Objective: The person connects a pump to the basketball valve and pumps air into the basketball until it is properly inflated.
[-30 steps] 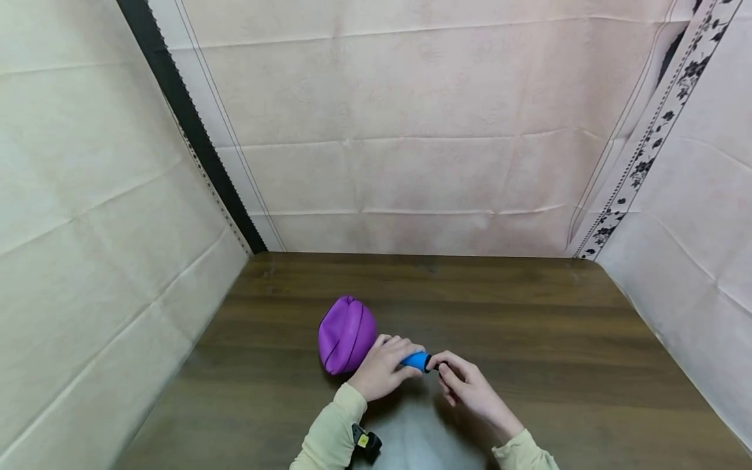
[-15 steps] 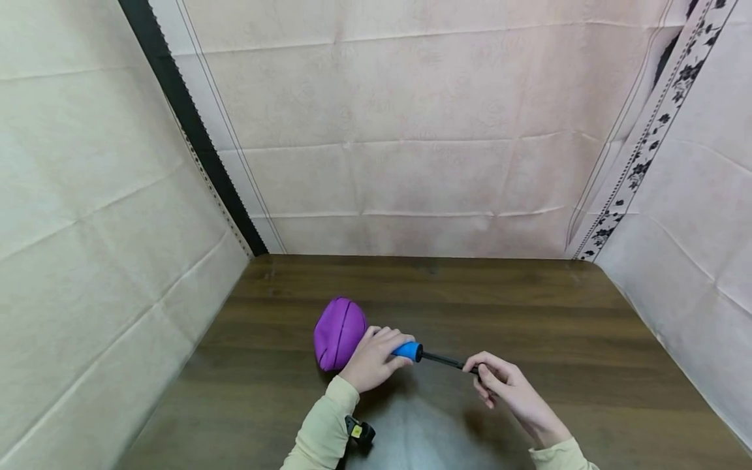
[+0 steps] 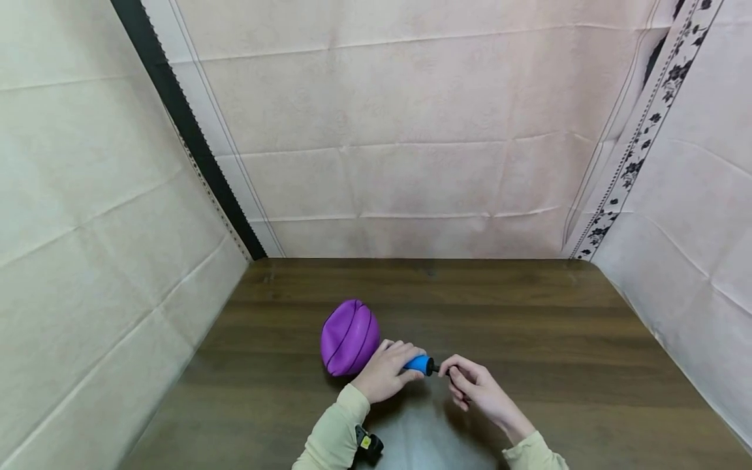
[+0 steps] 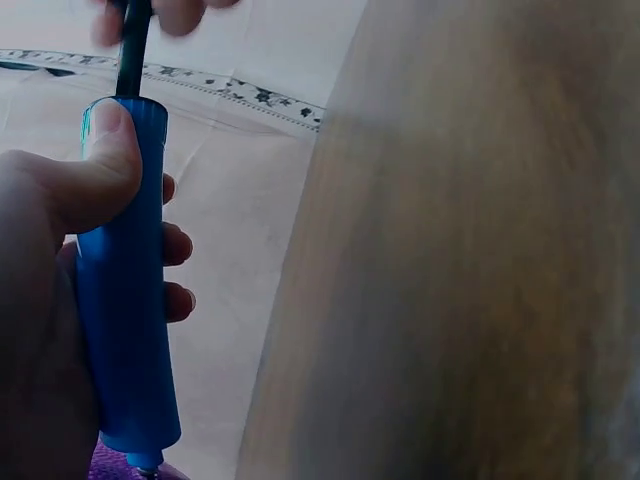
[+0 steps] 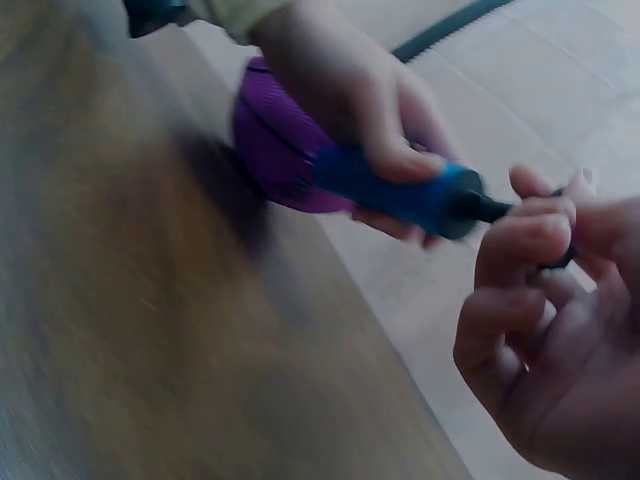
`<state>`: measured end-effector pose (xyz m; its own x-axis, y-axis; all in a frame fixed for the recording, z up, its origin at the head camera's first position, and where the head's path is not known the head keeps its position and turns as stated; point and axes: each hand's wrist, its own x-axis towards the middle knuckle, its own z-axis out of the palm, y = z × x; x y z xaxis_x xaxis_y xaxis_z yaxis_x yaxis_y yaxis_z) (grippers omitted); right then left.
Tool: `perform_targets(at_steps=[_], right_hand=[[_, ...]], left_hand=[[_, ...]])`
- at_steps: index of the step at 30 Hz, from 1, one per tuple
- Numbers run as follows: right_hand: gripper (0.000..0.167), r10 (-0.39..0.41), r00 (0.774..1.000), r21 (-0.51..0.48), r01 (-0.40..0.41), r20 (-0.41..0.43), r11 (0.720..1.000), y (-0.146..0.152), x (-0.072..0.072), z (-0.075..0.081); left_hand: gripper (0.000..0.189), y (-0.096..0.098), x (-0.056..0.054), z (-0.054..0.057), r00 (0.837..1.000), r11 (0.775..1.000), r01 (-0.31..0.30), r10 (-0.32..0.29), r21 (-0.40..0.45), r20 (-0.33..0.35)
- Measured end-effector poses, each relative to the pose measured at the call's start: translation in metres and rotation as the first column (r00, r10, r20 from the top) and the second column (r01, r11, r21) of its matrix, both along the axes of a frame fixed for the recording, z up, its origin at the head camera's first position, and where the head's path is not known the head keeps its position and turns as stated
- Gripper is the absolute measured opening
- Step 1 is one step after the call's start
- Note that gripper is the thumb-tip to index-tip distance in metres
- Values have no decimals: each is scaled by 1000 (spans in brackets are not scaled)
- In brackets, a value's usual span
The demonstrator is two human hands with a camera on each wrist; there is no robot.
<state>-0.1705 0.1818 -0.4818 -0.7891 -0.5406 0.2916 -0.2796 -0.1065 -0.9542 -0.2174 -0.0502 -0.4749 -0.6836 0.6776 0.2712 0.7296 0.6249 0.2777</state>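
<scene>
A purple ball (image 3: 349, 336) with black seams, its surface slightly dented, rests on the table left of centre. A blue hand pump (image 4: 125, 300) points into it; at the bottom of the left wrist view its thin metal tip meets the purple surface (image 4: 112, 463). Wrapped round the pump's barrel is my left hand (image 3: 384, 373), thumb along the upper end. My right hand (image 3: 476, 388) grips the black handle at the pump's outer end, its fingers curled round it. Only a short piece of black rod (image 5: 488, 207) shows between barrel and fingers.
The brown wood-grain table (image 3: 499, 307) spreads round both hands. Pale creased cloth walls (image 3: 411, 176) stand behind it and on both sides. A small black device (image 3: 370, 444) sits at my left wrist.
My right hand first drew the black rod out to the right, then pushed it back toward the barrel. The ball and left hand shifted slightly left, then back right.
</scene>
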Motion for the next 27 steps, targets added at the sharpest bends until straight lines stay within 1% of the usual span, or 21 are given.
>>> perform_targets(at_steps=[4,8,11,14,16,21,23,25,27], right_hand=[[25,-31,999,35,31,5,999,-14,-5,-4],[24,-58,998,115,59,-12,992,-16,-6,-4],[25,-36,999,171,39,-17,984,-11,-4,-1],[28,7,1000,173,-4,-18,985,-1,0,1],[30,19,1000,159,-19,-3,987,8,3,3],[32,6,1000,121,-6,-1,993,36,13,8],[32,10,1000,112,-8,-17,994,46,17,10],[31,16,1000,112,-13,-21,994,53,20,12],[28,5,1000,139,-3,-15,990,57,23,14]], left_hand=[[35,-1,-1,-1,1000,1000,8,-9,-14,-22],[35,-5,-4,0,999,1000,13,-14,-24,-50],[36,-9,-6,0,998,999,26,-27,-29,-52],[39,-12,-8,-2,998,999,38,-39,-27,-45],[39,-13,-9,-2,999,999,32,-32,-23,-38],[37,-18,-12,-2,999,1000,0,0,-6,-49],[36,-19,-13,-2,999,1000,-6,6,-3,-54],[37,-19,-13,-1,999,1000,-5,5,0,-50],[38,-19,-13,-2,999,1000,-4,4,-1,-39]])
